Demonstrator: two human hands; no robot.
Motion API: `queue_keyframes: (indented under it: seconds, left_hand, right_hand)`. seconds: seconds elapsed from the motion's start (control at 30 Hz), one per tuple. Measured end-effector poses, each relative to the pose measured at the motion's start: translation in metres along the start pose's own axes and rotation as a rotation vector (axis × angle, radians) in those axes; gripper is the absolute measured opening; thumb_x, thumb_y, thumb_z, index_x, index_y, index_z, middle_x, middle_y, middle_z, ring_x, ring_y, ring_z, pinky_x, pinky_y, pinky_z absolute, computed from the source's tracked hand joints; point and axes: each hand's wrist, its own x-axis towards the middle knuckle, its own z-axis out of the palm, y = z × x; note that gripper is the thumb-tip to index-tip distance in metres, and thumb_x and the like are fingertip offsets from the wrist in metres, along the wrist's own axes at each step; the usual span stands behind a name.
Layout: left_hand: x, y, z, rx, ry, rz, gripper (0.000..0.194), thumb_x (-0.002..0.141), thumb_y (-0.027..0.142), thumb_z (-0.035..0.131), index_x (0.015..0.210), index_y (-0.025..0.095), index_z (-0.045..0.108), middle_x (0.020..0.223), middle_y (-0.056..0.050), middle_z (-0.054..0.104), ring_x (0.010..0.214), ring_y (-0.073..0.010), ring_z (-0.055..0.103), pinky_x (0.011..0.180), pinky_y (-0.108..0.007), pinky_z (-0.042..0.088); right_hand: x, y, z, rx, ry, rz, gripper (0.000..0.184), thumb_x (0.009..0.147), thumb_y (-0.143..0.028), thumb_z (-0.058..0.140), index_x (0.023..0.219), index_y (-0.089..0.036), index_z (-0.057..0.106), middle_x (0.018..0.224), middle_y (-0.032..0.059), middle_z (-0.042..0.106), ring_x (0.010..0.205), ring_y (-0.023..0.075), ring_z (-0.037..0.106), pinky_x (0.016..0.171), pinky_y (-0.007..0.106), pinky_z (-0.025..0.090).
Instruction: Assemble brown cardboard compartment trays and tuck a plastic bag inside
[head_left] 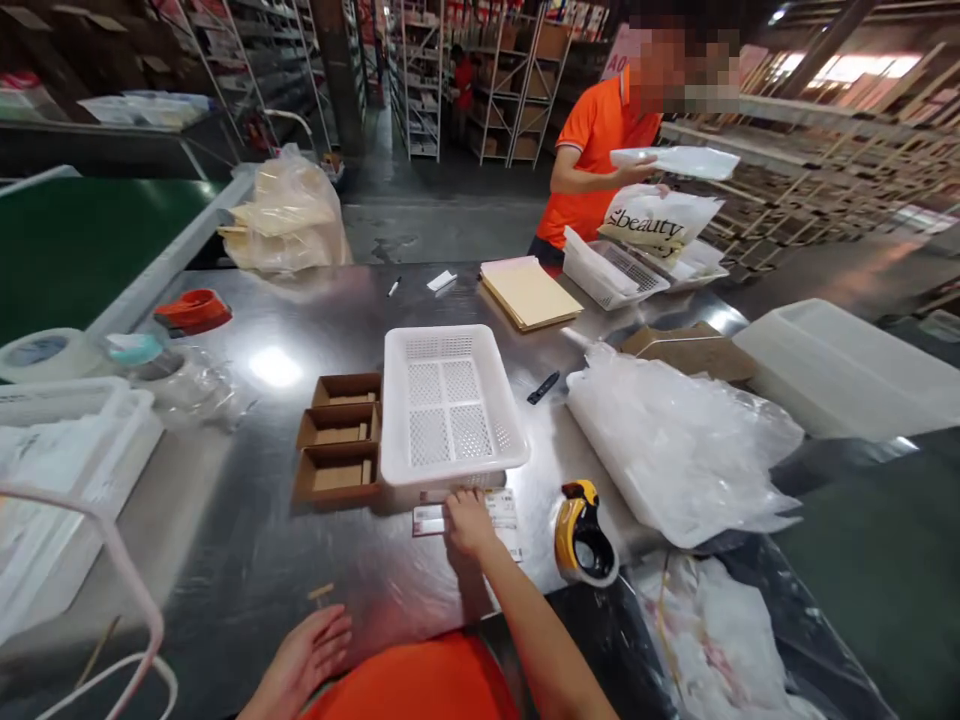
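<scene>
My right hand (469, 520) rests on a white printed label sheet (504, 515) lying on the steel table, just in front of an empty white plastic basket (446, 405); its fingers curl down onto the paper. My left hand (306, 658) lies flat and open on the table edge near me, holding nothing. A small tan stick (321, 592) sits just beyond it. Three open brown cardboard boxes (339, 438) stand in a column left of the basket. A yellow and black tape dispenser (579, 532) sits right of the labels.
A co-worker in an orange shirt (600, 150) across the table holds white plastic bags over a white basket (611, 270). A stack of tan envelopes (529, 292), a tray of clear bags (675, 445), a white bin (847, 365), tape rolls (45, 352) and a black marker (543, 388) surround the work area.
</scene>
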Motion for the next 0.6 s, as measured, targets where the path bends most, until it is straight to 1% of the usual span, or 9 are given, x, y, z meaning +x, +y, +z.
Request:
queue_keyframes:
  seconds: [0.1,0.17,0.27,0.33,0.4,0.43,0.5,0.53,0.6]
  left_hand:
    - [0.001,-0.014,0.017,-0.032,-0.024,0.013,0.012,0.089,0.017,0.053,0.100,0.018,0.058,0.084,-0.006,0.072,0.071,-0.0177,0.072,0.063,-0.025,0.056]
    - [0.000,-0.020,0.030,-0.032,-0.024,-0.002,0.014,0.089,0.017,0.052,0.102,0.018,0.057,0.086,-0.006,0.072,0.072,-0.0183,0.072,0.063,-0.025,0.056]
    - [-0.007,-0.024,0.046,-0.030,-0.042,-0.044,0.016,0.090,0.018,0.049,0.105,0.018,0.056,0.089,-0.008,0.072,0.074,-0.0203,0.072,0.065,-0.028,0.057]
    - [-0.014,-0.022,0.054,-0.003,-0.056,-0.038,0.018,0.090,0.020,0.050,0.107,0.017,0.056,0.092,-0.009,0.072,0.076,-0.0217,0.072,0.066,-0.029,0.057]
    - [-0.019,-0.019,0.058,0.036,-0.066,0.005,0.021,0.089,0.023,0.054,0.108,0.017,0.056,0.094,-0.010,0.072,0.078,-0.0224,0.072,0.068,-0.029,0.056]
    - [-0.020,-0.017,0.059,0.049,-0.062,0.022,0.021,0.088,0.024,0.054,0.108,0.017,0.056,0.094,-0.010,0.072,0.079,-0.0225,0.072,0.068,-0.029,0.056]
    - [-0.020,-0.015,0.061,0.064,-0.051,0.038,0.019,0.087,0.024,0.055,0.105,0.016,0.057,0.092,-0.009,0.072,0.078,-0.0225,0.072,0.067,-0.029,0.056]
    - [-0.019,-0.015,0.061,0.066,-0.057,0.049,0.018,0.086,0.024,0.055,0.103,0.017,0.058,0.091,-0.009,0.072,0.078,-0.0226,0.072,0.067,-0.028,0.056]
    - [-0.014,-0.015,0.059,0.075,-0.092,0.061,0.018,0.082,0.025,0.061,0.100,0.018,0.059,0.093,-0.009,0.072,0.084,-0.0239,0.072,0.068,-0.028,0.056]
  right_hand:
    - [-0.009,-0.002,0.008,0.002,0.012,-0.047,0.044,0.071,-0.007,0.053,0.114,-0.007,0.059,0.128,0.0177,0.058,0.122,0.0315,0.050,0.109,0.045,0.031]
    - [-0.022,-0.003,0.012,0.007,0.019,-0.087,0.046,0.072,-0.014,0.059,0.117,-0.009,0.057,0.136,0.0179,0.053,0.127,0.0323,0.046,0.110,0.045,0.031]
    - [-0.049,0.015,-0.003,0.122,0.253,-0.121,0.038,0.078,-0.026,0.061,0.115,-0.018,0.059,0.137,0.0134,0.053,0.126,0.0279,0.048,0.106,0.042,0.037]
    - [-0.067,0.048,-0.036,0.233,0.651,-0.014,0.022,0.087,-0.027,0.048,0.104,-0.024,0.062,0.119,0.0103,0.064,0.110,0.0229,0.058,0.096,0.038,0.046]
    - [-0.081,0.097,-0.081,0.224,1.153,0.293,0.024,0.088,-0.039,0.049,0.102,-0.024,0.061,0.111,0.0116,0.063,0.104,0.0267,0.058,0.093,0.044,0.046]
    - [-0.085,0.123,-0.106,0.212,1.291,0.392,0.035,0.087,-0.044,0.049,0.111,-0.020,0.057,0.114,0.0154,0.059,0.110,0.0306,0.053,0.096,0.050,0.042]
    - [-0.087,0.173,-0.150,0.196,1.449,0.552,0.061,0.083,-0.048,0.054,0.129,-0.009,0.045,0.126,0.0255,0.048,0.120,0.0376,0.041,0.101,0.061,0.030]
    - [-0.087,0.194,-0.168,0.150,1.442,0.633,0.066,0.077,-0.052,0.059,0.124,-0.008,0.049,0.124,0.0261,0.049,0.117,0.0391,0.042,0.097,0.061,0.032]
    - [-0.084,0.219,-0.195,0.119,1.311,0.640,0.050,0.074,-0.053,0.061,0.103,-0.012,0.063,0.119,0.0240,0.054,0.112,0.0396,0.044,0.090,0.061,0.036]
